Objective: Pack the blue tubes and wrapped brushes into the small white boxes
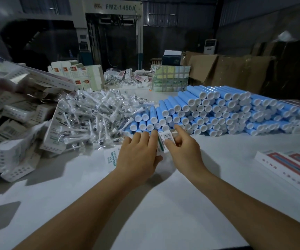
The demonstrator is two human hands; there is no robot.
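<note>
At table centre, a small white box (162, 141) with a barcode label and green side stripe — gripped upright between both hands, just in front of the blue tubes (215, 110); contents not visible. Left hand (138, 154) wrapped around its left side, right hand (181, 147) pinching its top edge, index finger extended. Left of the tubes, a heap of wrapped brushes (98, 114) — beyond that, more white boxes (10, 134) piled up.
</note>
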